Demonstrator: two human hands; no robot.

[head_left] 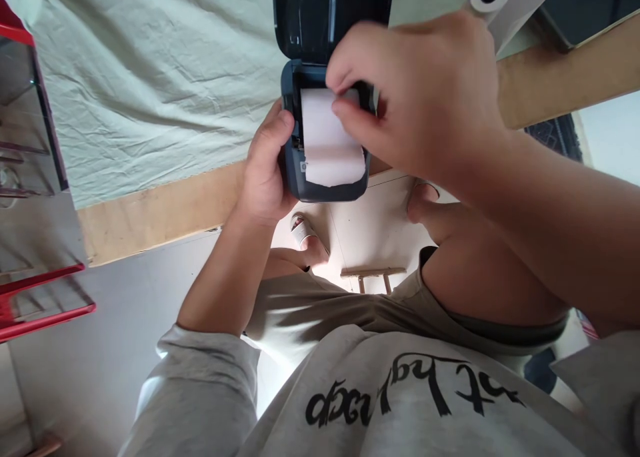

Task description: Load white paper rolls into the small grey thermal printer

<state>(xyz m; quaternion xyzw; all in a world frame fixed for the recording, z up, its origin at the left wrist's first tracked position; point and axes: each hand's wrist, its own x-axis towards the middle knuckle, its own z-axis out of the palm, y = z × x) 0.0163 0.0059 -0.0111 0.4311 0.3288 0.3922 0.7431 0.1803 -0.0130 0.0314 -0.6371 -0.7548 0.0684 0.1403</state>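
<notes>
Small dark-blue plastic label printer (327, 184), lid open, held just off the edge of the cloth-covered wooden table (150, 204). Left hand (265, 170) wrapped around printer's side; right hand (425, 97) pinching white paper strip (330, 144) over printer's bay. Risk: crooked pull, torn or skewed paper.

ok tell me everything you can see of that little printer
The printer is a small dark blue-grey box, plastic by its look, held at the table edge. Its lid stands open. A white paper strip curls out of the bay over its front. The left hand grips its side; the right hand pinches the paper at the bay.
</notes>
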